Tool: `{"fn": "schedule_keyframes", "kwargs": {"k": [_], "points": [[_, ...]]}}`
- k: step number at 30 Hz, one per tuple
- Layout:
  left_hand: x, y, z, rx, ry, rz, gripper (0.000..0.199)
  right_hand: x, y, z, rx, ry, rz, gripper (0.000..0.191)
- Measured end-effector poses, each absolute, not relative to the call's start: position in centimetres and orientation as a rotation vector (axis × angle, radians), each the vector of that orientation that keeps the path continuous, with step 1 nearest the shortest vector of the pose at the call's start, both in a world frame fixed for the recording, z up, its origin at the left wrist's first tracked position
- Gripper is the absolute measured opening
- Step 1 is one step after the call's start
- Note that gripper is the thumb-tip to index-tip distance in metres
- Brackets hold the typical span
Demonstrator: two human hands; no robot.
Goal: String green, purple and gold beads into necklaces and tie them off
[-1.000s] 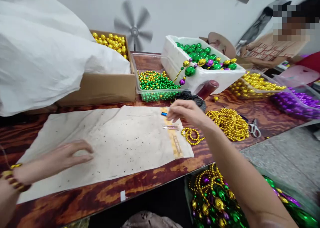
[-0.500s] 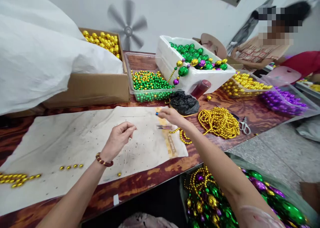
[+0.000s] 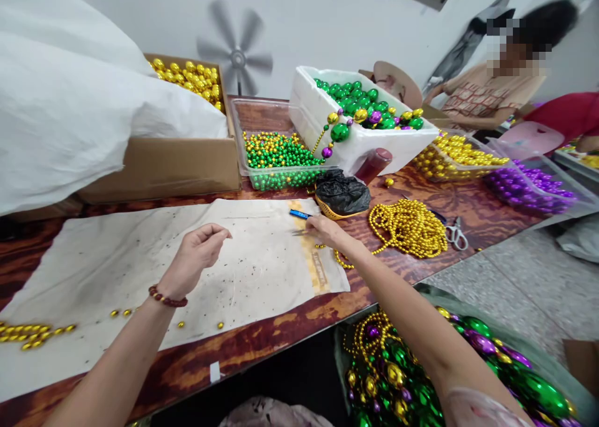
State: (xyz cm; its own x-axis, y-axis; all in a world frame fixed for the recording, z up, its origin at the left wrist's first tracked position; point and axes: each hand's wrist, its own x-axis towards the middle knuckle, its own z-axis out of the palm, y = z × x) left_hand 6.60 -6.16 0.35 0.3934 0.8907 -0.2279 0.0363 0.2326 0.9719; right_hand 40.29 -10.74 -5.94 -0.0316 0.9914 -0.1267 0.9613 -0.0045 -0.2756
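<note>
My left hand [image 3: 199, 252], with a beaded bracelet [image 3: 167, 297] at the wrist, is above the pale cloth [image 3: 262, 271]. Its thumb and fingers are pinched together; what they hold, if anything, is too small to make out. On the cloth's right part, my right hand [image 3: 324, 228] closes over the handle end of small thread snips [image 3: 299, 232], whose thin blades point left. Just beyond them lies a slim blue tool [image 3: 299, 214]. A short gold bead strand [image 3: 344, 260] runs beside the right hand. Loose gold beads [image 3: 37, 333] lie at the cloth's left front.
Behind the cloth stand a cardboard box [image 3: 187, 168], a clear tub [image 3: 238, 124] of small beads and a white foam box [image 3: 397, 149]. A black bag [image 3: 344, 191], gold bead strands [image 3: 407, 227] and scissors [image 3: 456, 233] lie to the right. A co-worker [image 3: 486, 99] sits beyond.
My right hand has come down onto the snips' handle, leaving the blue tool in plain sight. My left hand has moved left and slightly nearer, still pinched.
</note>
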Motion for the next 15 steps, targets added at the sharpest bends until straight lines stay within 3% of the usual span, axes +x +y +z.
{"fn": "schedule_keyframes", "kwargs": {"k": [9, 15], "points": [[6.3, -6.0, 0.7, 1.175, 0.957, 0.771, 0.031, 40.1, -12.1, -3.9, -2.141, -1.884, 0.454, 0.026], [6.5, -6.0, 1.0, 1.184, 0.943, 0.782, 0.029, 36.7, -12.5, -2.9, -2.125, -2.14, 0.574, 0.017]]}}
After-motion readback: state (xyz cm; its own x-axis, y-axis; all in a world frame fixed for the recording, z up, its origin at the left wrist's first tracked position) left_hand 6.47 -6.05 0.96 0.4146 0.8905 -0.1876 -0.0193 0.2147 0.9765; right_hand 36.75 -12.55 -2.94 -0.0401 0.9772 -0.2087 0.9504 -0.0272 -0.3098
